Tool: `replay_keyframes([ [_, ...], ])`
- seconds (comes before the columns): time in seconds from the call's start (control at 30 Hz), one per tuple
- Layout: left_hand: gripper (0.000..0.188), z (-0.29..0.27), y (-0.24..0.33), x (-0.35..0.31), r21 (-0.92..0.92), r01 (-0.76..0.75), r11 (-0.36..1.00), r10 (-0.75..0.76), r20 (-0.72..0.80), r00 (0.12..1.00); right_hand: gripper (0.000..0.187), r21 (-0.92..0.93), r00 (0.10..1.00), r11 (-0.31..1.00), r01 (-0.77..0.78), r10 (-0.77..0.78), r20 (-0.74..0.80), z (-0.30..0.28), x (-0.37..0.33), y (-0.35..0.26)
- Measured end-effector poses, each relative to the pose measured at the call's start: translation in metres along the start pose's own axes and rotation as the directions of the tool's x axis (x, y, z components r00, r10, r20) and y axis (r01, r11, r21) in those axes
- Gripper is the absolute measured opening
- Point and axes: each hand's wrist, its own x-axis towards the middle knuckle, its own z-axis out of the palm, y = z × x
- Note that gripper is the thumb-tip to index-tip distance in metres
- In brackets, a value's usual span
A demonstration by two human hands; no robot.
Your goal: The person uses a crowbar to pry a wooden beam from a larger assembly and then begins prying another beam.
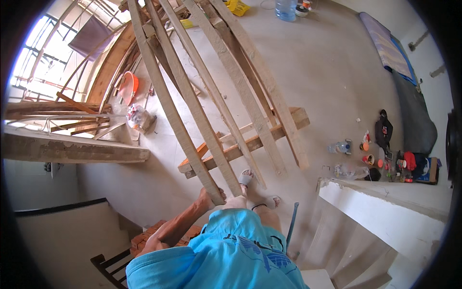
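Note:
My left hand (210, 198) is closed round the near end of a long wooden beam (175, 113), the leftmost of several laid out side by side. Next to it lies a second beam (204, 125), whose end stops near my leg. Further right are a thinner beam (219, 94) and two wider ones, including the rightmost beam (269, 86). Their near parts cross over a wooden crosspiece (255, 142). My right hand does not show. A thin blue-grey rod (292, 221) stands out beside my right hip; what holds it, if anything, is hidden.
Stacked timber (57, 108) and an orange basin (128, 88) lie at the left, past a concrete ledge (77, 147). Bottles and small items (380, 164) sit on the floor at the right, beside a low white wall (380, 204). Bricks (151, 235) are behind my left arm.

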Motion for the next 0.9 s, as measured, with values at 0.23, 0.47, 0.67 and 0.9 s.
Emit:
replay_keyframes([
  [0.23, 0.044, -0.109, 0.036, -0.008, 0.029, -0.036, 0.999, 0.034, 0.057, 0.998, 0.007, -0.018, 0.999, 0.999, -0.029, 0.029, 0.029, 0.005, 0.012, -0.002],
  [0.47, 0.04, -0.154, 0.077, -0.018, 0.096, -0.151, 0.984, 0.151, 0.01, 0.988, 0.003, -0.174, 0.995, 0.98, 0.096, -0.091, 0.036, 0.0, -0.008, -0.05],
  [0.67, 0.042, -0.143, 0.093, -0.046, 0.095, -0.291, 0.952, 0.301, -0.113, 0.947, 0.007, -0.074, 0.996, 0.994, 0.075, -0.071, 0.059, -0.003, 0.031, -0.033],
  [0.9, 0.048, -0.142, 0.066, -0.038, 0.258, -0.393, 0.883, 0.424, -0.074, 0.903, 0.006, -0.041, 0.986, 0.996, 0.079, -0.072, 0.149, -0.005, 0.043, -0.035],
])
